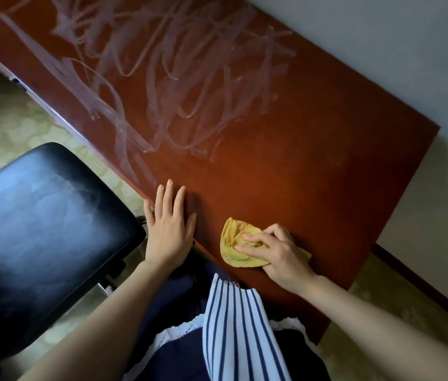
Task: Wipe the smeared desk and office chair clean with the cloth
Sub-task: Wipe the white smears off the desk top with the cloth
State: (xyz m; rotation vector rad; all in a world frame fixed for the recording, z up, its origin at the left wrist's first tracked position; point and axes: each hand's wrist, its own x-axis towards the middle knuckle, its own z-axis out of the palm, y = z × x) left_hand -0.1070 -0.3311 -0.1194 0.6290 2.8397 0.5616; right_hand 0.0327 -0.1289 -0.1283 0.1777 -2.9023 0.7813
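A reddish-brown desk (313, 166) runs from upper left to lower right, its far half covered in whitish smear streaks (167, 78). Near the front edge lies a bunched yellow cloth (233, 243); my right hand (280, 257) presses on it, fingers curled into the fabric. My left hand (169, 226) rests flat on the desk's front edge, fingers straight. A black office chair seat (41, 232) with pale dusty smears stands to the left of the desk.
A grey-white wall (395, 50) borders the desk's far side. Pale patterned floor (5, 125) shows under the chair and beyond the desk's right end. My striped and navy clothing (231, 325) fills the bottom centre.
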